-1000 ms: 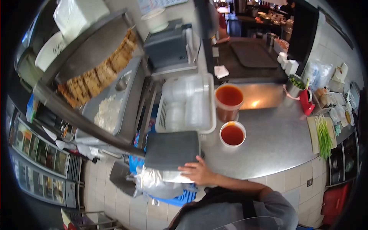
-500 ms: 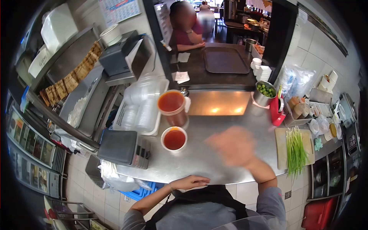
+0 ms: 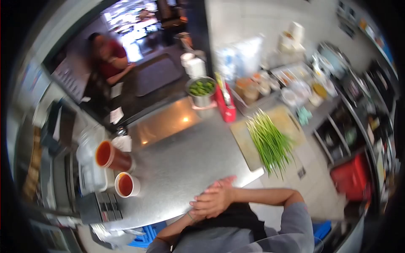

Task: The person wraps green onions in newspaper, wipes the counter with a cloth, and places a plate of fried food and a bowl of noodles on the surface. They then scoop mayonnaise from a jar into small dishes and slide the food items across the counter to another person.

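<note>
My right hand (image 3: 220,199) lies over my left hand (image 3: 201,212) at the front edge of the metal counter (image 3: 181,158), close to my apron. The right fingers are wrapped across the left hand, whose own fingers are mostly hidden. Left of the hands stand a white cup of red sauce (image 3: 126,185) and a taller tub of red sauce (image 3: 110,156). To the right, a bunch of green onions (image 3: 270,141) rests on a cutting board (image 3: 242,143).
A metal pot of green pieces (image 3: 201,90) and a red holder (image 3: 226,103) stand at the counter's back. Beyond the pass-through, a person (image 3: 112,59) leans beside a dark tray (image 3: 158,74). Black containers (image 3: 99,206) sit at the left edge.
My right hand has come down from over the counter onto my left hand. The view has turned to the right and tilted, so the onions appear nearer the middle.
</note>
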`<action>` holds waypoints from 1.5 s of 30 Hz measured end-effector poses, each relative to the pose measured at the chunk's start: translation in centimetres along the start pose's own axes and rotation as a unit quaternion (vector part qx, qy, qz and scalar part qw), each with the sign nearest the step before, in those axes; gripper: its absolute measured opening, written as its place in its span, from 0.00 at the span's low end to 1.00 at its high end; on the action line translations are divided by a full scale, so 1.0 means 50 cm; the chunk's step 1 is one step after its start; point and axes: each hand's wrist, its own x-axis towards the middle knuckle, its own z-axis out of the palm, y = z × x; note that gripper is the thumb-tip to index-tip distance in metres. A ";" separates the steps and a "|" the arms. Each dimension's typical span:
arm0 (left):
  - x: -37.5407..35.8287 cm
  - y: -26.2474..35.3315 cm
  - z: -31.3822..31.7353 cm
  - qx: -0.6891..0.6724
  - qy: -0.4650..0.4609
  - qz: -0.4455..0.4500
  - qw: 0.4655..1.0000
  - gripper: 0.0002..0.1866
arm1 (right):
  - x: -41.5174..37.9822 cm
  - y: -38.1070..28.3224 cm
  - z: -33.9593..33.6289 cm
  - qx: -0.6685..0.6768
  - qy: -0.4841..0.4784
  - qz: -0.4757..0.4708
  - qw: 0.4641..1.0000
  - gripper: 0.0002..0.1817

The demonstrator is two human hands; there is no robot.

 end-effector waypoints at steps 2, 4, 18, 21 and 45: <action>-0.031 0.012 0.081 -0.003 0.002 0.045 0.999 0.39 | -0.031 -0.036 -0.001 -0.025 0.051 0.030 0.998 0.30; -0.054 0.051 0.115 0.023 0.006 0.108 0.994 0.39 | -0.078 -0.020 -0.002 -0.022 0.075 0.220 0.972 0.36; 0.102 -0.142 -0.065 0.864 0.235 0.194 0.402 0.45 | -0.082 0.184 -0.455 -0.189 0.450 0.343 0.802 0.45; 0.155 -0.189 -0.049 0.825 0.261 0.312 0.391 0.49 | -0.344 0.315 -0.569 -0.505 0.281 0.409 0.706 0.44; 0.271 -0.124 0.111 0.628 0.259 0.395 0.618 0.56 | -0.233 0.198 -0.511 0.045 0.069 0.549 0.832 0.19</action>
